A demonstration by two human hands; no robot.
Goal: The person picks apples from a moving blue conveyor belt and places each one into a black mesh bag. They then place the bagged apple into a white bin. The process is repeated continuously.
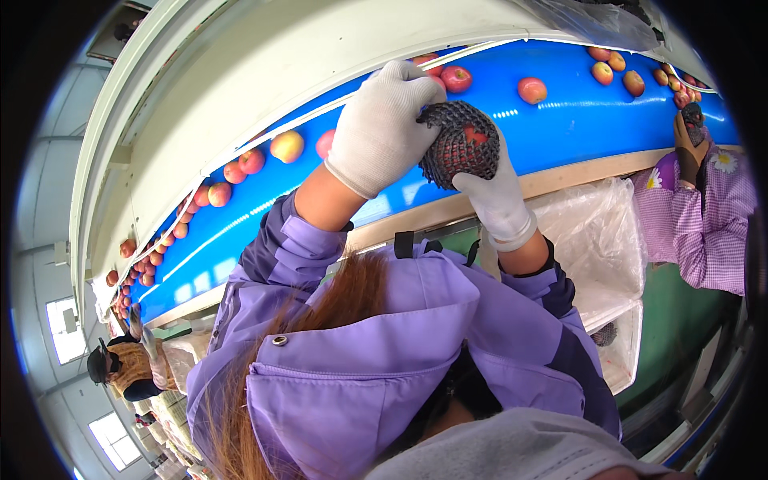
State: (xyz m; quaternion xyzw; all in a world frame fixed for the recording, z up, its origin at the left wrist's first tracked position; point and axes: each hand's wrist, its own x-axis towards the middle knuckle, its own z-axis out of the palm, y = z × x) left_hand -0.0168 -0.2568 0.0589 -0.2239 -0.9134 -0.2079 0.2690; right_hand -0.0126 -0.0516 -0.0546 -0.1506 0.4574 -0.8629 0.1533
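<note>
A red apple (pixel 476 134) sits inside a black foam net sleeve (pixel 451 157), its skin showing through the mesh and a gap. My right hand (pixel 497 201), in a white knit glove, cups the netted apple from below and the right, with the thumb across its lower side. On the upper left of the sleeve, the fingers of my left hand (pixel 387 123), gloved the same way, grip the net's edge; those fingertips are partly hidden. Both hands are above a blue conveyor belt (pixel 564 129). Just behind my left hand lie a few loose apples (pixel 456 78).
More apples (pixel 219 194) line the far side of the belt, along a white cord (pixel 240 150). A wooden rail (pixel 558 170) edges the near side. Below it stands a plastic-lined white crate (pixel 612 354). Co-workers (pixel 702 210) stand at the right and far left (pixel 132 366).
</note>
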